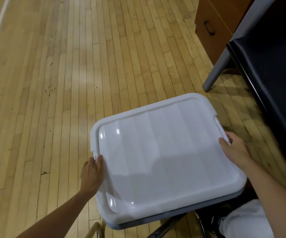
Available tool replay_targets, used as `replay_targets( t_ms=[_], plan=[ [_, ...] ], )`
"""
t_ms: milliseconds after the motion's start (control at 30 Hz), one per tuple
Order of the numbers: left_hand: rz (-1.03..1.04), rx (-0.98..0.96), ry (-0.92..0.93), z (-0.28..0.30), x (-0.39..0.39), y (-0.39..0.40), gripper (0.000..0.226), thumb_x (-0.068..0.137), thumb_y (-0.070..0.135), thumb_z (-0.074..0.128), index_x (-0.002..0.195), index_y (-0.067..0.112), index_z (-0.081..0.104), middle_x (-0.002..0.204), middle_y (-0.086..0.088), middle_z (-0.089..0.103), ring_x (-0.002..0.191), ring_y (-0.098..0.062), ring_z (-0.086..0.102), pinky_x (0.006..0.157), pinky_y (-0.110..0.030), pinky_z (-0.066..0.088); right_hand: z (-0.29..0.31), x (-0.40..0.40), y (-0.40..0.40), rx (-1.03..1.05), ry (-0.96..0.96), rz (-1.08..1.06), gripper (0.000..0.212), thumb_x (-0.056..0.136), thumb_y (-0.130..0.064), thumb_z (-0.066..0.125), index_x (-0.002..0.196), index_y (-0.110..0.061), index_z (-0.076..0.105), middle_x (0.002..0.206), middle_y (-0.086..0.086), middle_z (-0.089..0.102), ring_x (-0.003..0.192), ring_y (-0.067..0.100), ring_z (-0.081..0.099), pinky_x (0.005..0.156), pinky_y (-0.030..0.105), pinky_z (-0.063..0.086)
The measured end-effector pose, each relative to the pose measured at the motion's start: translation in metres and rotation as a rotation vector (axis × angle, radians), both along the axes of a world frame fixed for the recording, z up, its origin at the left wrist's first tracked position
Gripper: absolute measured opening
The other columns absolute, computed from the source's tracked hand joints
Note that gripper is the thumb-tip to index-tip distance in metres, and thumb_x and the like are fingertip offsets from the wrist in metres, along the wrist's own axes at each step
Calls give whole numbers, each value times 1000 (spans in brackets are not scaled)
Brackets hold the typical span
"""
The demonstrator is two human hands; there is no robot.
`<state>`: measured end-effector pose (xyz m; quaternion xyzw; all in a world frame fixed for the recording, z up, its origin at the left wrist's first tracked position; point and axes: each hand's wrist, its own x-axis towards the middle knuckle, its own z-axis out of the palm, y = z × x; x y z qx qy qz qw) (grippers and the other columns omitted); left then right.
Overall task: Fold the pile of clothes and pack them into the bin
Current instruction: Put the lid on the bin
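Note:
A white plastic bin lid (164, 160) fills the lower middle of the head view, lying on top of the grey bin (181, 215), of which only a thin strip of the near rim shows. My left hand (91, 172) grips the lid's left edge, thumb on top. My right hand (235, 148) holds the right edge by its handle notch. The inside of the bin is hidden under the lid, and no clothes are in sight.
A black table (267, 69) with a grey leg (216, 71) stands at the right, a brown cabinet (212, 24) behind it. Wooden floor (53, 83) stretches left and ahead. A chair frame (97, 229) and my white-trousered leg (241, 222) sit at the bottom.

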<state>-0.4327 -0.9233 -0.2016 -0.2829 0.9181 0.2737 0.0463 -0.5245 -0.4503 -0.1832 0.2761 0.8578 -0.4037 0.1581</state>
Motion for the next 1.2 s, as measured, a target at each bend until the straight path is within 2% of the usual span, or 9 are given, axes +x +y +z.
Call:
replay_targets(
  t_ms=[133, 300, 500, 667, 833, 933, 1000, 1133, 1200],
  plan=[
    [-13, -7, 6, 1, -2, 1, 58, 98, 61, 31, 85, 9, 53, 74, -7, 56, 67, -26, 57, 57, -31, 45, 1, -1, -3, 5, 1, -4, 32, 96, -22, 55, 125, -11, 60, 109, 14, 64, 95, 33, 60, 82, 40, 51],
    [28, -16, 6, -2, -5, 6, 52, 99, 53, 28, 91, 8, 52, 79, -9, 56, 73, -29, 57, 66, -44, 51, -2, 1, -3, 21, 2, 55, 37, 100, -30, 47, 135, -18, 55, 119, 13, 59, 105, 32, 58, 91, 45, 51],
    [154, 114, -33, -3, -12, 23, 47, 102, 48, 27, 106, 5, 42, 92, -13, 55, 82, -31, 57, 68, -40, 45, 0, -1, -8, 50, -100, 122, 46, 106, -30, 32, 150, -15, 34, 139, 15, 43, 123, 34, 47, 105, 46, 41],
    [195, 181, -73, -6, -12, 17, 45, 101, 50, 28, 108, 7, 38, 95, -16, 56, 83, -35, 58, 69, -43, 49, 2, -7, -10, 84, -46, 148, 47, 106, -26, 34, 150, -11, 35, 142, 18, 44, 129, 34, 44, 108, 43, 36],
    [212, 180, -54, -7, -3, 17, 49, 98, 55, 31, 104, 7, 38, 94, -18, 54, 84, -38, 59, 73, -53, 54, 2, 0, -8, 113, -30, 125, 34, 103, -31, 41, 128, -10, 52, 113, 18, 60, 96, 31, 56, 82, 39, 49],
    [204, 183, -43, -6, 4, 20, 55, 96, 61, 29, 106, 8, 38, 93, -18, 54, 81, -36, 58, 68, -50, 54, 5, 2, -7, 123, -61, 87, 26, 100, -36, 46, 111, -13, 52, 94, 14, 60, 77, 29, 58, 65, 37, 50],
    [214, 181, -58, -8, 9, 18, 52, 100, 56, 30, 106, 5, 40, 90, -17, 55, 77, -36, 57, 63, -45, 51, 6, 5, -9, 110, -72, 80, 25, 99, -37, 49, 105, -13, 50, 91, 13, 59, 74, 28, 58, 61, 35, 47],
    [257, 180, -64, -12, 11, 18, 45, 103, 44, 32, 103, 1, 44, 88, -20, 55, 77, -38, 56, 64, -45, 49, 4, 8, -12, 61, -48, 48, 28, 100, -36, 48, 114, -12, 50, 101, 15, 61, 85, 30, 59, 74, 43, 53],
    [251, 183, -63, -11, 10, 24, 50, 103, 47, 32, 105, -2, 45, 86, -19, 54, 77, -38, 56, 67, -50, 51, 0, 9, -13, 64, -82, 75, 41, 103, -37, 41, 136, -13, 44, 123, 18, 58, 107, 35, 58, 90, 47, 50]
  ],
)
